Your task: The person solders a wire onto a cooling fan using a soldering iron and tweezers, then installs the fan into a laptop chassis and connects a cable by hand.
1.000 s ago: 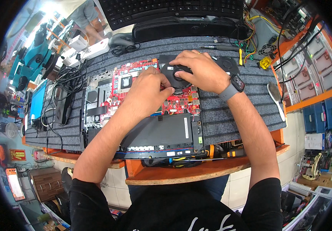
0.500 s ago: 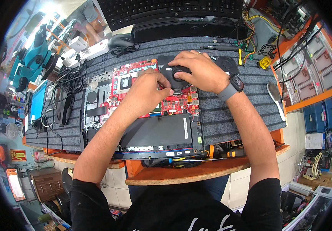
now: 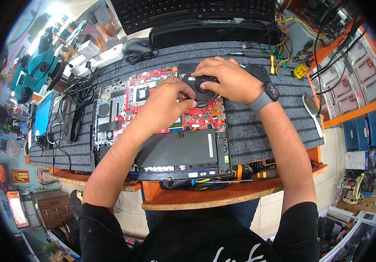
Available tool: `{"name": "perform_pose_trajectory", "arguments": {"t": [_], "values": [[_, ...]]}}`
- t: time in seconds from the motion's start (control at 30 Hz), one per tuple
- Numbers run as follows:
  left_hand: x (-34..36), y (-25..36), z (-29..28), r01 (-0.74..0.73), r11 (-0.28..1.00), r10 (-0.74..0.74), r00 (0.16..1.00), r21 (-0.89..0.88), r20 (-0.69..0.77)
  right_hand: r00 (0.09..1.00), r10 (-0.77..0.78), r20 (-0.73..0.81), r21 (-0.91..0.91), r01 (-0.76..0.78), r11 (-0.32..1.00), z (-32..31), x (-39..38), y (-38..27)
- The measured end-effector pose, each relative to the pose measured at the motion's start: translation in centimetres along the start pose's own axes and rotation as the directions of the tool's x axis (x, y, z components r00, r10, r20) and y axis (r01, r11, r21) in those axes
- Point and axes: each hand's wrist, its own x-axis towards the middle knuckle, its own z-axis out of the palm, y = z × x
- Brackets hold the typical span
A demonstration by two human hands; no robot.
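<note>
An opened laptop [image 3: 105, 113] lies on the bench, its red circuit board [image 3: 153, 81] bare and a flat black battery [image 3: 175, 148] along the near side. Over the board's right part sits a black cooling fan [image 3: 191, 79]. My right hand [image 3: 231, 81] grips this fan from its right, thumb on the round hub and fingers over the far edge. At the fan's near left edge my left hand [image 3: 164, 102] is closed in a pinch; whatever lies between its fingertips is hidden. A second black fan [image 3: 258, 72] rests on the mat beyond my right hand.
A grey striped mat [image 3: 249, 139] covers the bench. Coiled black cables [image 3: 79, 91] and a teal microscope [image 3: 33, 74] stand left. A mouse [image 3: 138, 47], keyboard [image 3: 188, 13] and screwdriver [image 3: 249, 54] are at the back; a brush [image 3: 312, 113] lies right. Another person [image 3: 103, 22] is at far left.
My right hand and wrist have shifted slightly to the right, and the fan under it has turned a little. My left hand keeps its pinch at nearly the same spot.
</note>
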Motion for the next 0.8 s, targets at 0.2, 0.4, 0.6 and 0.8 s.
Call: {"name": "perform_pose_trajectory", "arguments": {"t": [0.2, 0.4, 0.6, 0.8], "values": [[2.6, -1.9, -1.8, -0.327, 0.925, 0.345, 0.936, 0.195, -0.067, 1.000, -0.002, 0.021, -0.026, 0.002, 1.000, -0.3, -0.1, 0.0], [5.3, -2.7, -3.8, -0.409, 0.906, 0.372, 0.891, 0.107, 0.259, 0.988, -0.039, -0.150, 0.060, 0.049, 0.997, -1.0, -1.1, 0.4], [5.5, -3.2, -3.7, -0.528, 0.829, 0.479, 0.840, 0.184, 0.254, 0.954, 0.065, -0.294, 0.111, -0.033, 0.993, -3.1, -4.6, -1.2], [5.7, -3.0, -3.6, -0.522, 0.832, 0.480, 0.847, 0.189, 0.227, 0.936, 0.289, -0.199, 0.168, -0.258, 0.951, -1.9, -5.2, -1.3]]}}
